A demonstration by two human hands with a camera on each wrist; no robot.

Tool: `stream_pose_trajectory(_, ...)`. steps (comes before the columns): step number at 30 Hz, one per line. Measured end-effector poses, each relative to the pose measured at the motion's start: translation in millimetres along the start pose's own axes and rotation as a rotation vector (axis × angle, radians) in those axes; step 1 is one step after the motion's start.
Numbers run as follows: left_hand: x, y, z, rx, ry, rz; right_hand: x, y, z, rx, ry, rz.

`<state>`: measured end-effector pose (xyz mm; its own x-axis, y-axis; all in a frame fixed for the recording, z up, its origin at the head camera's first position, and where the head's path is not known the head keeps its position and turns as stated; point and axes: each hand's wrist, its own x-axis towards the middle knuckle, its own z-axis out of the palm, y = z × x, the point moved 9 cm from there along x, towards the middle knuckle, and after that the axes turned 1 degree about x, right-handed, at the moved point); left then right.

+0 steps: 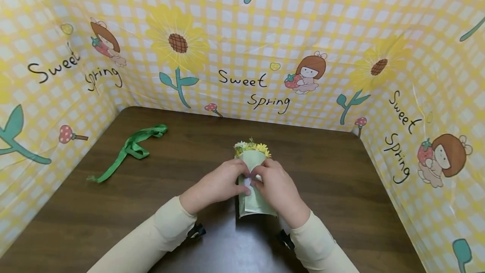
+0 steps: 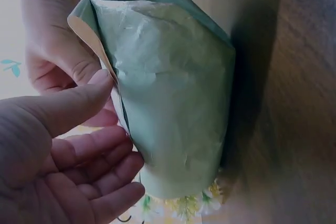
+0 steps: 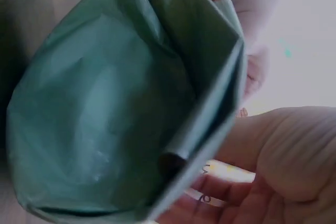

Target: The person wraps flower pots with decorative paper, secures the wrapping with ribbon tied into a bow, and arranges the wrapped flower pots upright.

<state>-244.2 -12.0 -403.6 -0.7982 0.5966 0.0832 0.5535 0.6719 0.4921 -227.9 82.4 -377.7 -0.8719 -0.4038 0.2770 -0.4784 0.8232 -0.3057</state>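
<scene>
A small bouquet lies on the table, its yellow and white flowers [image 1: 261, 148] showing past the far end of a pale green wrapping paper [image 1: 259, 205]. My left hand [image 1: 223, 182] is on the left side of the wrap, thumb and fingers pinching along the overlapping paper edge. From the other side my right hand [image 1: 278, 186] pinches the paper at the same seam, fingertips close to the left ones. A small whitish piece [image 1: 248, 182] shows at the seam between the hands. In the right wrist view, the near end of the wrap [image 3: 94, 108] gapes, with folded layers along one side.
A loosely looped green ribbon [image 1: 136, 146] lies on the brown wooden table [image 1: 182, 142] to the left. Yellow checked cloth [image 1: 235, 37] with printed flowers and figures stands as walls around the back and both sides. Dark straps sit at both wrists.
</scene>
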Motion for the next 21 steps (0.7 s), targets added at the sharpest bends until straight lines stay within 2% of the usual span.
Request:
stream_pose_trajectory(4,-1.0,-3.1,-0.4,-0.015,0.021,-0.052,-0.2,-10.9,-1.9,-0.049,0.032,-0.123)
stream_pose_trajectory(10,-5.0,-7.9,-1.5,-0.018,0.04,-0.093,-0.9,-21.3,1.5,-0.101,-0.008,-0.261)
stream_pose_trajectory(17,-4.5,-7.7,0.1,-0.025,0.032,-0.087,-0.7,-15.8,0.6,-0.091,-0.021,-0.277)
stream_pose_trajectory(21,-5.9,-9.7,-1.8,0.01,0.038,-0.09,-1.5,-11.7,-0.2,-0.075,-0.018,-0.27)
